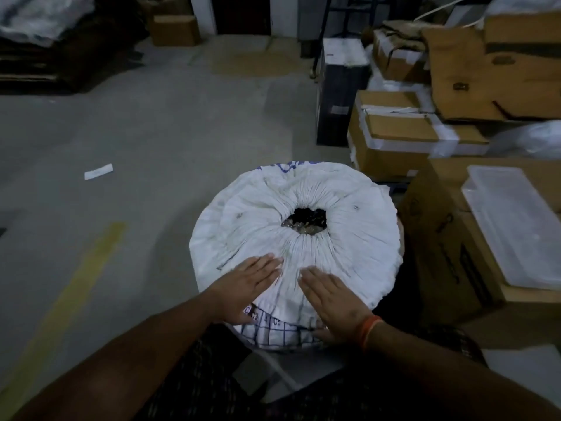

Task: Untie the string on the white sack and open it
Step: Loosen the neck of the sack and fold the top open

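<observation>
A full white sack (pixel 358 238) stands upright on the floor just in front of me. Its top is gathered in tight pleats around a small round opening (pixel 305 221) through which dark contents show. I cannot make out a string. My left hand (pixel 246 288) lies flat on the near left of the gathered top, fingers stretched out and together. My right hand (pixel 332 302), with an orange band at the wrist, lies flat beside it on the near right. Neither hand holds anything.
Stacked cardboard boxes (pixel 394 138) and a black box (pixel 340 95) stand right of the sack. A clear plastic tray (pixel 516 226) rests on a carton at far right. A white paper scrap (pixel 98 171) and a yellow floor line (pixel 76 299) lie to the left.
</observation>
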